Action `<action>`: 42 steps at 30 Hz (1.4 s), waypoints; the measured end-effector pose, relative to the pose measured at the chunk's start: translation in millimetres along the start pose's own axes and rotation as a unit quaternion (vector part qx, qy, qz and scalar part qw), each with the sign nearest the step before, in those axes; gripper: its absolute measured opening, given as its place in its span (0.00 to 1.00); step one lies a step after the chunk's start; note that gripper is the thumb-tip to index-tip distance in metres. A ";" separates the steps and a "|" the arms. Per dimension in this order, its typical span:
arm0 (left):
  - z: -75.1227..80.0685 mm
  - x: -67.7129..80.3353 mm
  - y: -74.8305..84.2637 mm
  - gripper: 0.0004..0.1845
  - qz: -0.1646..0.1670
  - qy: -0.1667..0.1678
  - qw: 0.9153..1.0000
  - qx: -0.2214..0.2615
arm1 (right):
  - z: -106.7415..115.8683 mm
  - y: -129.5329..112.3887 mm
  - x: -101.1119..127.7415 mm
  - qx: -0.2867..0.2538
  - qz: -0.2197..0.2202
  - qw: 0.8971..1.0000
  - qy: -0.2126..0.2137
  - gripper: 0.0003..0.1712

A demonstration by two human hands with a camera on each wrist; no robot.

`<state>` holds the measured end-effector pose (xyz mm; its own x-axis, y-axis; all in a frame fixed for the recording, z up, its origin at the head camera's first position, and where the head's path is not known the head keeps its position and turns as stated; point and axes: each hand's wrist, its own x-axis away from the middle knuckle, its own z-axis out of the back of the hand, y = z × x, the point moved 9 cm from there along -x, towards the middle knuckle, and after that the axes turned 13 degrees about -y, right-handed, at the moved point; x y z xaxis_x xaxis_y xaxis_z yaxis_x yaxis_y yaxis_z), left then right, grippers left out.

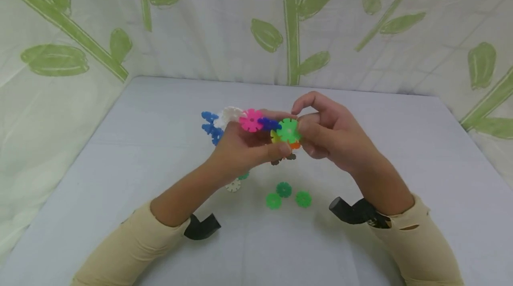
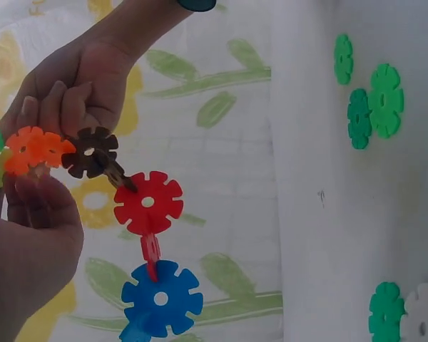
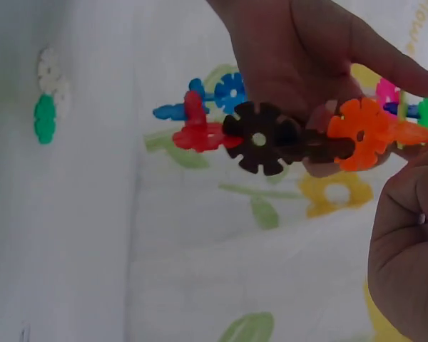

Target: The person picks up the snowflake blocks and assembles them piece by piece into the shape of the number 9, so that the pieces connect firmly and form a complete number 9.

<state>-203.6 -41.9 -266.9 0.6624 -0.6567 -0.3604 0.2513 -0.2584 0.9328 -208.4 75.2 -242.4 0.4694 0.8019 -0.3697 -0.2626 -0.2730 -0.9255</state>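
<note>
Two hands hold one chain of snap-together plastic discs (image 1: 256, 125) above the middle of the table (image 1: 421, 152).

Left hand (image 1: 240, 150): fingers curled under the chain's middle, thumb across the front, apparently bracing it while the far end is worked. Blue (image 1: 210, 128) and white (image 1: 229, 116) discs stick out at its 10 o'clock; a pink disc (image 1: 251, 120) sits on top.

Chain, from the wrist views: blue disc (image 2: 162, 298), red disc (image 2: 148, 203), brown disc (image 2: 90, 152), orange disc (image 2: 34, 149), each slotted edgewise into the next, which is why the line hangs stiff without support.

Right hand (image 1: 328, 132): thumb and fingertips pinch narrowly on the green disc (image 1: 288, 130) at the chain's right end, probably to seat or steady it.

Loose stock on the table, at 6 o'clock from the hands: one white disc (image 1: 233, 185), then three green discs (image 1: 283, 189) close together. None touch the chain.

Obstructions: the fingers hide the joints near the orange disc, so how those pieces lock cannot be told. Leaf-print cloth (image 1: 60, 59) hangs behind and to both sides.
</note>
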 end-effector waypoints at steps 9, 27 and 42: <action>28.6 6.9 29.4 0.20 -0.154 0.056 0.982 0.094 | -6.2 41.3 -4.1 0.280 -0.135 0.945 -0.101 0.06; -7.3 0.1 -2.0 0.17 0.082 -0.085 0.990 -0.077 | -28.4 -45.9 2.8 0.324 0.151 0.929 -0.095 0.15; -4.0 4.7 -7.7 0.17 0.117 0.019 0.983 0.137 | -76.0 -64.2 17.2 0.601 0.362 0.709 0.078 0.05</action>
<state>-199.6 -40.1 -275.8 0.7072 -0.6949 -0.1301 -0.1076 -0.2877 0.9516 -119.5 66.1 -195.6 -0.0918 0.5884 -0.8033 -0.9663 0.1422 0.2146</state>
